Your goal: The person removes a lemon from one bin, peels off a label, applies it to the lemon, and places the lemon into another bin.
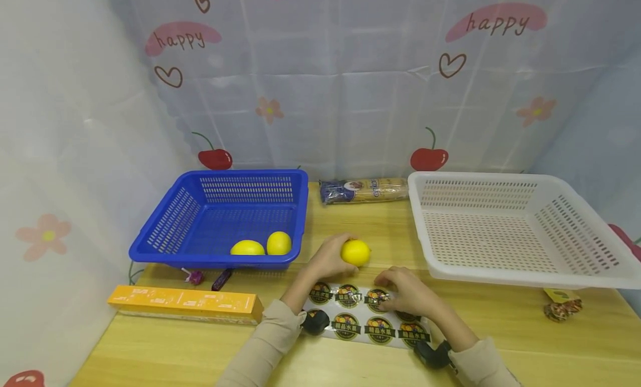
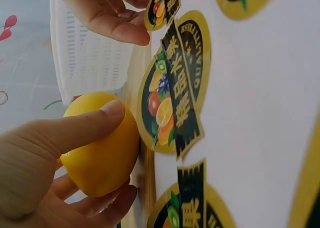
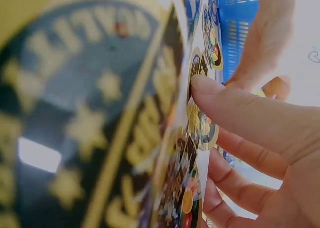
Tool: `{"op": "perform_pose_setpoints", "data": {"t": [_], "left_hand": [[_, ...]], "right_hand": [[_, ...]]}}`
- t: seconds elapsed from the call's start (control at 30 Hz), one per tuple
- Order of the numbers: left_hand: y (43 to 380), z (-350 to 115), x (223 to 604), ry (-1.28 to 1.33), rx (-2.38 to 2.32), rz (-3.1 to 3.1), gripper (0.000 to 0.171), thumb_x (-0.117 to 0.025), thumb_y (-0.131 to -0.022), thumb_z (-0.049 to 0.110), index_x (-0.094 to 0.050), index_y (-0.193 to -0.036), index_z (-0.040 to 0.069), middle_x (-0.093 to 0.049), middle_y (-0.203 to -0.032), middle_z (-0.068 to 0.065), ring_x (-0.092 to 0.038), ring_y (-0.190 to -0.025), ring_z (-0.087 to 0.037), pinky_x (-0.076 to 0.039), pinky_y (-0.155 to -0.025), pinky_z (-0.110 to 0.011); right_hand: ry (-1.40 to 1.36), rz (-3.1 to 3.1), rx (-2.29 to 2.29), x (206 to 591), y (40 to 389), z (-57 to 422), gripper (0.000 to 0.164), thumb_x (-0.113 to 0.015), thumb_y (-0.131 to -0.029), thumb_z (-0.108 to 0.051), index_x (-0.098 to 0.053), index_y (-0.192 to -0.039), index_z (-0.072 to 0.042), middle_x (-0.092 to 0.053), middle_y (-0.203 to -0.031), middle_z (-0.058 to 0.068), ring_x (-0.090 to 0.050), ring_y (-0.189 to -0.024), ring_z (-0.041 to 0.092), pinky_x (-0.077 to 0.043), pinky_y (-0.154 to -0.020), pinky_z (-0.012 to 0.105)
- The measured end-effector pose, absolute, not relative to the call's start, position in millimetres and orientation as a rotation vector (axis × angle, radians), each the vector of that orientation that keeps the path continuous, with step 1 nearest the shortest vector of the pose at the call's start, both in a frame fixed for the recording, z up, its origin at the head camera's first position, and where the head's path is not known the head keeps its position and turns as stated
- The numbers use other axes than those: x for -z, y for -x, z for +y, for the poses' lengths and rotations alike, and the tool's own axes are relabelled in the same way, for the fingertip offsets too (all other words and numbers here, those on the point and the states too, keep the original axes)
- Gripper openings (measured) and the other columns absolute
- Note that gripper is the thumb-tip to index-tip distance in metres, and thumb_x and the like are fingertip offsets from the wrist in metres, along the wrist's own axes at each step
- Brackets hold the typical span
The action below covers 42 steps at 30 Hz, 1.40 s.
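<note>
the left hand (image 1: 330,257) is clamped round a lemon (image 1: 355,253) at the centre of the head frame. just to its right and lower, the right hand (image 1: 410,293) bends over the sticker sheet (image 2: 260,88), thumb and fingers apart; i cannot tell whether the thumb touches a sticker. two more lemons (image 1: 279,243) lie in the blue basket (image 1: 240,220), left of centre. the white basket (image 1: 481,237) stands at right, a pack (image 1: 368,190) between the baskets, and an orange box (image 1: 185,301) lower left.
</note>
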State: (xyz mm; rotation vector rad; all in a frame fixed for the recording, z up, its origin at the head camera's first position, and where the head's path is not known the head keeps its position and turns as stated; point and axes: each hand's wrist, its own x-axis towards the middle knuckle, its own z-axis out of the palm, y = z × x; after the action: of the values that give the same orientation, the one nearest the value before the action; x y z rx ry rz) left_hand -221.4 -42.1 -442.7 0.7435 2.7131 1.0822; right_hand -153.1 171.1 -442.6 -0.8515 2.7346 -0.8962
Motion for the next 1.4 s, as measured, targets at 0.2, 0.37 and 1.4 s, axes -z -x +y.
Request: {"op": "perform_pose_setpoints", "data": {"t": [0.2,0.37,1.4], "left_hand": [[227,-34,446,-0.773,-1.088,2.721,0.065,-0.082,-0.070,0.010,-0.053,-0.128,0.005,-0.059,-0.123,-0.011,-0.057,-0.108,-0.028,-0.046,-0.091,-0.041],[231,-28,445,-0.787,-1.087,2.724,0.065,-0.081,-0.070,0.008,-0.053,-0.128,0.004,-0.059,-0.124,-0.011,-0.057,-0.110,-0.028,-0.045,-0.094,-0.041],[234,-28,453,-0.700,-1.163,2.772,0.066,-0.079,-0.074,0.014,-0.049,-0.132,0.003,-0.057,-0.127,-0.013,-0.055,-0.114,-0.029,-0.043,-0.098,-0.041]], "right_hand": [[0.873,2.752,0.867,444,157,168,0.036,-0.083,-0.067,-0.013,-0.067,-0.098,-0.003,-0.064,-0.087,0.000,-0.057,-0.079,0.015,-0.049,-0.071,0.029],[0.889,2.742,0.863,445,160,166,0.035,-0.083,-0.068,-0.012,-0.067,-0.098,-0.003,-0.064,-0.086,0.000,-0.058,-0.078,0.014,-0.049,-0.069,0.028],[0.887,2.742,0.880,446,157,166,0.032,-0.080,-0.071,-0.011,-0.067,-0.100,-0.003,-0.062,-0.088,0.000,-0.056,-0.080,0.015,-0.048,-0.070,0.029]]}}
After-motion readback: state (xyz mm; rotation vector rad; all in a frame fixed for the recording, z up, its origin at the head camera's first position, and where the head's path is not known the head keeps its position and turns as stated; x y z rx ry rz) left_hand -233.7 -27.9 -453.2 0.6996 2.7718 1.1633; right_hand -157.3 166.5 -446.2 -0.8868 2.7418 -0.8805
